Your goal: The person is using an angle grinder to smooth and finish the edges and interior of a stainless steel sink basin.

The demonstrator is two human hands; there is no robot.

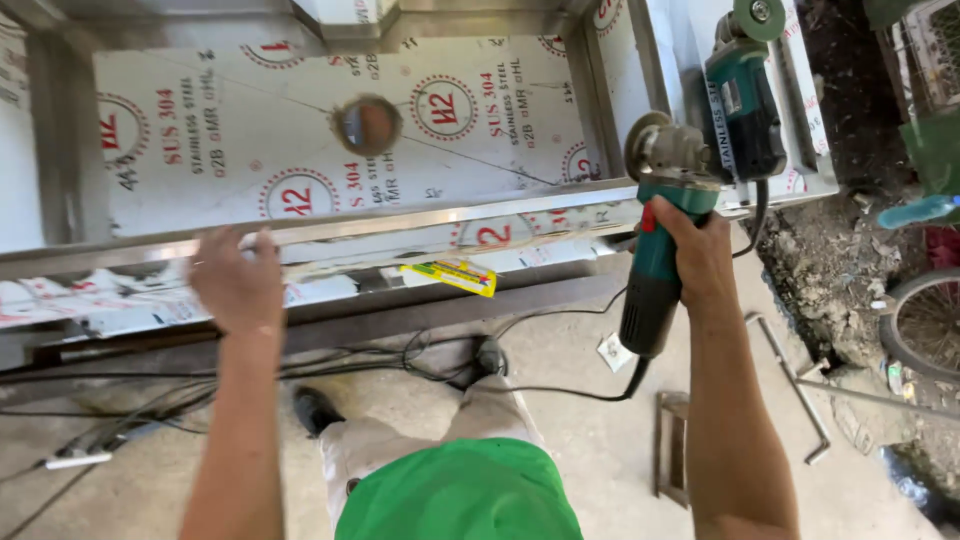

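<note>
Two hands work here: the right hand (pixel 690 250) grips a teal angle grinder (pixel 668 215) at the shiny steel box's front edge (pixel 420 222), so its disc could nick the open-fingered left hand (pixel 238 282) resting there.

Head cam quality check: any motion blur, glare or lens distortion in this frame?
Head view: left hand is smeared by motion blur; right hand and the teal angle grinder are sharper. Even daylight, soft sheen on the steel edge, no harsh glare. Wide-angle lens bows the straight edges and stretches the forearms.
</note>
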